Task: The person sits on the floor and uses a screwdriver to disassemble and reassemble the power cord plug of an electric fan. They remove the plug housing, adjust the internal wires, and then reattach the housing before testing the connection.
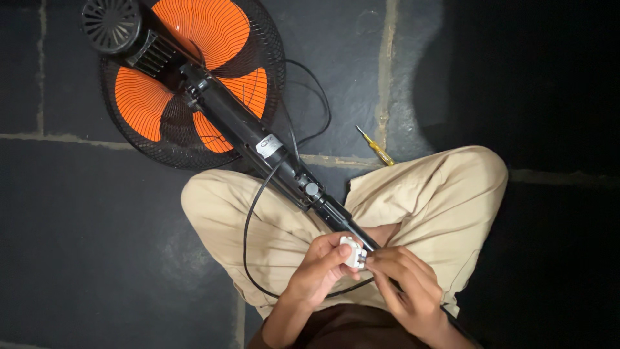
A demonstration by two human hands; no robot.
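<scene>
I sit on the dark stone floor (pixel 77 258) with my legs crossed. My left hand (pixel 323 268) is curled around a small white plug (pixel 353 253) and holds it over my lap. My right hand (pixel 407 284) is bent too, and its fingertips (pixel 378 266) touch the plug. A black cord (pixel 247 226) loops over my knee. The fan (pixel 187 77) with orange blades lies across my legs. A yellow screwdriver (pixel 376 147) lies on the floor, near my right knee.

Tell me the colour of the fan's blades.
Orange with thin dark ribbing, behind a black wire grille; the fan blades show clearly in the head view.
</scene>
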